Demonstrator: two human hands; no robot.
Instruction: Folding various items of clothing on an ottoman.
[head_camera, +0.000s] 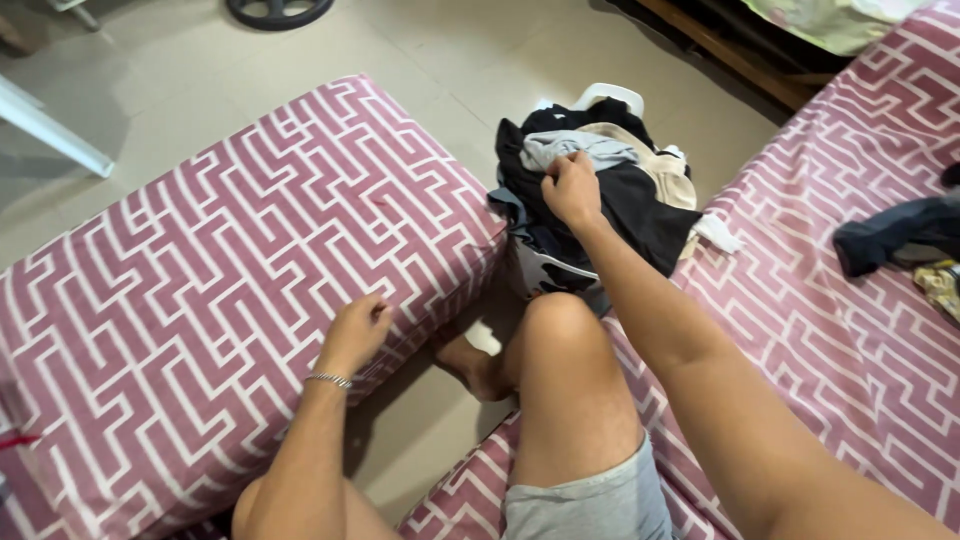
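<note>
A: The right hand (572, 188) is closed in a pinch on the top of the heap of crumpled clothes (590, 190), fingers curled into a pale grey-blue garment (585, 150) that lies uppermost. The left hand (352, 335) holds nothing; it rests loosely curled, fingertips down, on the near edge of the pink cushion with a white maze pattern (230, 270).

B: And where is that heap, taking the cushion as the mark?

A: Just off the cushion's right corner, across a narrow gap of pale tiled floor (420, 60). The clothes spill over a white plastic laundry basket (610, 95), of which only a handle and a bit of rim show at the far side. Black and beige pieces lie under the grey-blue one.

B: Which step do you take this to be?

A: Picking, I'd judge: one garment is gripped but not lifted clear, since it lies in the pile with the rest.

B: What would drawing it out call for?

A: An upward pull that frees it from the black cloth it is tangled with, then the idle left hand to take a second corner. The cushion beside that hand offers a flat place to spread it.

B: Anything else nearby?

A: Farther right of the cushion, past the basket, a dark blue garment (895, 235) lies on a second bed-like surface in the same pink pattern (800, 330). The person's bare knee (560, 320) rises between the two.
</note>
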